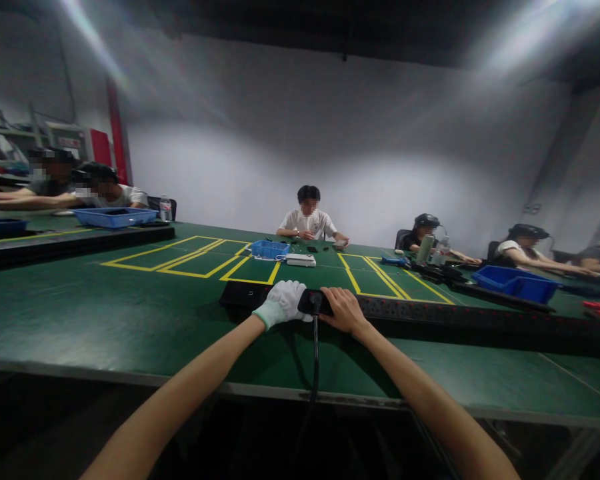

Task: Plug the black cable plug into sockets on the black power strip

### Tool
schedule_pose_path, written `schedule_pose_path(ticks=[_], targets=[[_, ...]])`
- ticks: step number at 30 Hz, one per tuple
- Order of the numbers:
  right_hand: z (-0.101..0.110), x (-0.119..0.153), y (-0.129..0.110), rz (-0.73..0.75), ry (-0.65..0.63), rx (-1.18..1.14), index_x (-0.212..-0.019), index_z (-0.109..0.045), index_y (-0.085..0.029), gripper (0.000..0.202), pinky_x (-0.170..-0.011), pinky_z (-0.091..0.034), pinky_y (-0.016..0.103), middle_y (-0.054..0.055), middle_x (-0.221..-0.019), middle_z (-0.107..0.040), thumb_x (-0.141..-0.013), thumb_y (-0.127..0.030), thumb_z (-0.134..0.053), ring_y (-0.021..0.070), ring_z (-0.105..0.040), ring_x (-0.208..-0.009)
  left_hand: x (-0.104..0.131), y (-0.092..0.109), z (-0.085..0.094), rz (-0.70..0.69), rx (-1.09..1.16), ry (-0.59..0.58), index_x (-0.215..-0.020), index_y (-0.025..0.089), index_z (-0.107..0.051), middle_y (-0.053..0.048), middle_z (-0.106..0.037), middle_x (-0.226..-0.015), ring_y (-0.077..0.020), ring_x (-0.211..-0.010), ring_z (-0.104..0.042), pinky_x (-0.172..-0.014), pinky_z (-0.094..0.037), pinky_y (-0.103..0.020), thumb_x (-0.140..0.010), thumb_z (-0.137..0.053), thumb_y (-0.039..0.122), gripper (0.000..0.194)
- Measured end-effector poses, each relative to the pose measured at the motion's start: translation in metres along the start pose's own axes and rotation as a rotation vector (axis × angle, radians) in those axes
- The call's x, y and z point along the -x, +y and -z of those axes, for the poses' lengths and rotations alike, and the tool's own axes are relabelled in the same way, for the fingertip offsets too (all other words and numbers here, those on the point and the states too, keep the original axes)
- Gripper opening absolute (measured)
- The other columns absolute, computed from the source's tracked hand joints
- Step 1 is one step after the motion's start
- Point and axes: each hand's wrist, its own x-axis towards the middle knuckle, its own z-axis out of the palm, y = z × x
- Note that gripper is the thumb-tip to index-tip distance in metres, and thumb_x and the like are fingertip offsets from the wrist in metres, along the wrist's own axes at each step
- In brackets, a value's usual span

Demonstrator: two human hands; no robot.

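Note:
A long black power strip (395,310) lies across the green table in front of me. My left hand (284,301), in a white glove with a mint cuff, is wrapped over the strip near its left end. Close by on the right, my bare right hand (344,309) grips the same strip, its fingers bent over the top. Between the two hands a black plug (317,303) sits on the strip. Its black cord (315,360) hangs down over the table's front edge. My hands hide part of the strip and the fingertips' undersides.
Yellow tape rectangles (190,257) mark the green table (130,327). Beyond them stand a blue basket (270,249) and a white box (301,260), before a seated person (309,220). Blue trays (517,285) and bottles (443,250) stand at right, with other people working on both sides.

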Motion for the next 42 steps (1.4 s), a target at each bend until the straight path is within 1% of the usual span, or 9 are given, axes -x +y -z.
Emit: schedule_pose_path(ticks=[4, 8, 15, 22, 26, 29, 34, 38, 42], targets=[[0.0, 0.002, 0.004, 0.005, 0.009, 0.007, -0.125, -0.046, -0.014, 0.063, -0.082, -0.037, 0.034, 0.014, -0.108, -0.057, -0.082, -0.06, -0.049, 0.0247, -0.052, -0.095, -0.003, 0.004, -0.001, 0.013, 0.011, -0.007, -0.1, 0.016, -0.052, -0.012, -0.058, -0.093, -0.0285, -0.083, -0.056, -0.072, -0.037, -0.039, -0.059, -0.053, 0.079, 0.076], [0.001, 0.007, 0.012, -0.002, 0.011, 0.018, -0.124, -0.048, -0.014, 0.064, -0.081, -0.037, 0.034, 0.013, -0.105, -0.058, -0.079, -0.06, -0.052, 0.0245, -0.052, -0.093, -0.009, 0.014, -0.002, 0.02, 0.025, -0.009, -0.1, 0.015, -0.051, -0.012, -0.057, -0.094, -0.0282, -0.084, -0.056, -0.073, -0.037, -0.039, -0.06, -0.054, 0.078, 0.074], [0.004, 0.014, 0.024, -0.047, 0.016, 0.027, -0.113, -0.053, -0.015, 0.054, -0.076, -0.035, 0.033, 0.011, -0.095, -0.058, -0.079, -0.056, -0.052, 0.0238, -0.051, -0.085, -0.017, 0.027, -0.001, 0.015, 0.036, -0.005, -0.101, 0.015, -0.05, -0.013, -0.056, -0.095, -0.0282, -0.086, -0.055, -0.074, -0.036, -0.038, -0.063, -0.052, 0.076, 0.073], [0.007, 0.013, 0.02, -0.057, 0.044, 0.026, -0.112, -0.052, -0.015, 0.055, -0.076, -0.035, 0.033, 0.011, -0.095, -0.057, -0.077, -0.058, -0.054, 0.0235, -0.051, -0.084, -0.017, 0.027, -0.001, 0.004, 0.032, 0.004, -0.101, 0.014, -0.051, -0.013, -0.057, -0.093, -0.0287, -0.084, -0.056, -0.074, -0.037, -0.04, -0.061, -0.051, 0.079, 0.076], [0.006, 0.009, 0.013, -0.071, 0.071, 0.014, -0.114, -0.05, -0.014, 0.056, -0.079, -0.035, 0.034, 0.012, -0.099, -0.057, -0.08, -0.059, -0.05, 0.0244, -0.05, -0.087, -0.016, 0.026, 0.0, -0.015, 0.037, 0.004, -0.1, 0.014, -0.052, -0.014, -0.058, -0.094, -0.0289, -0.085, -0.056, -0.077, -0.036, -0.04, -0.062, -0.051, 0.078, 0.074], [0.004, 0.004, 0.008, -0.066, 0.092, -0.005, -0.11, -0.05, -0.015, 0.048, -0.082, -0.035, 0.035, 0.013, -0.103, -0.055, -0.084, -0.055, -0.047, 0.0246, -0.049, -0.09, -0.015, 0.026, 0.001, -0.019, 0.041, -0.005, -0.1, 0.015, -0.052, -0.014, -0.058, -0.095, -0.029, -0.086, -0.056, -0.077, -0.037, -0.04, -0.063, -0.052, 0.077, 0.073], [0.001, -0.002, 0.005, -0.064, 0.123, -0.026, -0.095, -0.054, -0.017, 0.033, -0.077, -0.037, 0.033, 0.01, -0.095, -0.055, -0.087, -0.048, -0.045, 0.0228, -0.049, -0.086, -0.015, 0.026, 0.001, -0.009, 0.039, -0.013, -0.102, 0.016, -0.05, -0.013, -0.057, -0.096, -0.0289, -0.088, -0.055, -0.077, -0.037, -0.04, -0.064, -0.054, 0.075, 0.07], [-0.001, 0.0, 0.003, -0.073, 0.142, -0.05, -0.097, -0.053, -0.017, 0.029, -0.079, -0.038, 0.034, 0.01, -0.097, -0.056, -0.087, -0.044, -0.046, 0.0223, -0.05, -0.087, -0.015, 0.026, -0.001, -0.009, 0.03, -0.007, -0.101, 0.016, -0.05, -0.012, -0.057, -0.096, -0.0284, -0.088, -0.055, -0.077, -0.037, -0.04, -0.063, -0.053, 0.075, 0.07], [-0.004, 0.002, -0.002, -0.082, 0.148, -0.083, -0.102, -0.051, -0.018, 0.027, -0.084, -0.038, 0.034, 0.01, -0.104, -0.057, -0.087, -0.041, -0.047, 0.0227, -0.051, -0.094, -0.014, 0.026, -0.001, -0.01, 0.021, -0.008, -0.104, 0.015, -0.05, -0.013, -0.056, -0.096, -0.029, -0.088, -0.055, -0.077, -0.037, -0.04, -0.065, -0.051, 0.075, 0.072]])
